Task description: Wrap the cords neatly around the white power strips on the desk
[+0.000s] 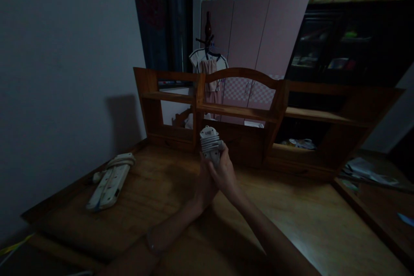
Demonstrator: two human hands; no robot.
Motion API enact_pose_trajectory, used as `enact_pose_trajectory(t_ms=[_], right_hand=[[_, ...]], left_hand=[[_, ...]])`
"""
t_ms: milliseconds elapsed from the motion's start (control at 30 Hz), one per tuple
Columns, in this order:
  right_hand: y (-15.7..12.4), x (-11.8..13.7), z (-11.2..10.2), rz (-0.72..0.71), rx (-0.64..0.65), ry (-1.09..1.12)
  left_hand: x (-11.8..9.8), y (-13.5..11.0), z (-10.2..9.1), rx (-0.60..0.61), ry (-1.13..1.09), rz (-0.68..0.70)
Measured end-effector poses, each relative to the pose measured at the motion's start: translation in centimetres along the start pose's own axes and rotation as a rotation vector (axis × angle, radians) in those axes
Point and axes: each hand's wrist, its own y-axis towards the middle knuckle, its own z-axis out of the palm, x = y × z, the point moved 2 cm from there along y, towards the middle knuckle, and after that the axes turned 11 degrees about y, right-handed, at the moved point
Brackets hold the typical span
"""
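Observation:
In the middle of the head view, a white power strip (211, 134) is held up above the desk, its cord wound in several turns around its body. My left hand (205, 183) grips the lower part from the left and below. From the right, my right hand (226, 172) closes on it too, its fingers near a pale end of the cord, perhaps the plug. Both hands touch each other, and some fingers are hidden. A second white power strip (111, 185) with its cord wrapped around one end lies on the desk at the left.
The wooden desk (291, 215) carries a shelf unit (239, 112) along its back edge. A wall (71, 51) borders the left side. Papers (368, 170) lie at the right. Behind stand a pink wardrobe (249, 30) and hanging clothes (208, 60). The room is dim.

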Motion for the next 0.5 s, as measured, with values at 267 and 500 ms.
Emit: enact_pose_trajectory(t_ms=[267, 500], right_hand=[[1.2, 0.8, -1.8, 0.164, -0.092, 0.202], [1.5, 0.5, -2.1, 0.195, -0.101, 0.193]], left_hand=[[-0.2, 0.1, -0.2, 0.007, 0.145, 0.076], [-0.4, 0.3, -0.2, 0.016, -0.002, 0.063]])
